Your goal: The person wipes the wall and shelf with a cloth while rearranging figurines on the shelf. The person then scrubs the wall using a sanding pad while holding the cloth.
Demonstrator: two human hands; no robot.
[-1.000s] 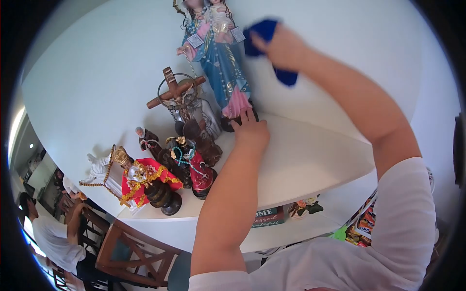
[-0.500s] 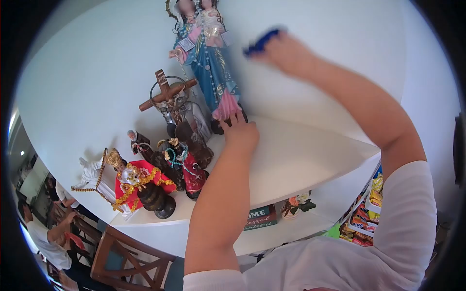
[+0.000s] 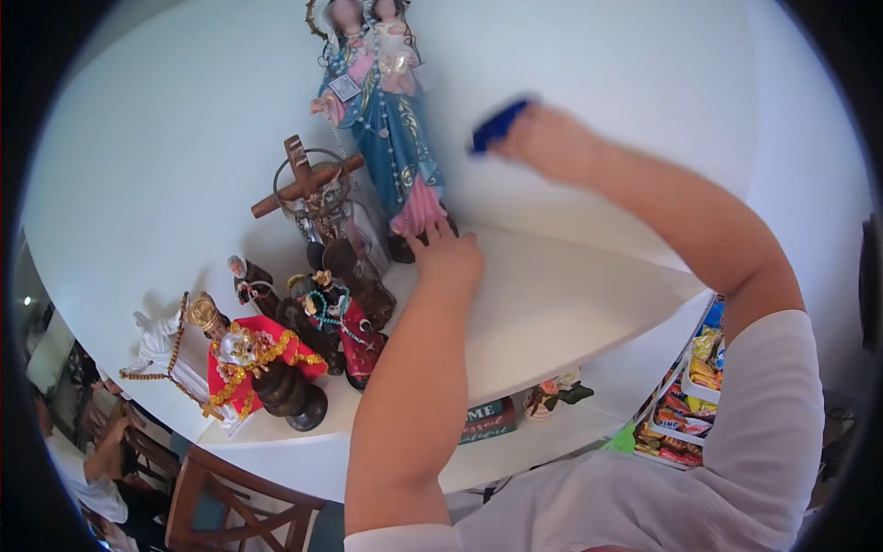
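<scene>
My left hand [image 3: 449, 258] rests its spread fingers against the foot of a tall statue [image 3: 391, 129]. This statue wears a blue robe with a pink hem, carries a smaller figure and is hung with beads. Raised beside the wall, my right hand [image 3: 550, 143] is closed on a dark blue cloth [image 3: 498, 127], slightly blurred. Left of the statue stand a wooden crucifix [image 3: 299, 175], a figure in a red cape with a gold crown [image 3: 253, 354], a small red-robed figure [image 3: 354, 336] and a white figure [image 3: 170, 354] draped with a brown rosary.
The white shelf [image 3: 561, 304] curves along its front edge. Below it are a sign [image 3: 487, 420], artificial flowers [image 3: 552, 396] and a rack of snack packets [image 3: 685, 405]. At lower left stand a wooden chair [image 3: 198, 497] and another person [image 3: 92, 469].
My right hand with the blue cloth has moved lower in the view. The camera has shifted a little, and my left hand stays at the statue's foot.
</scene>
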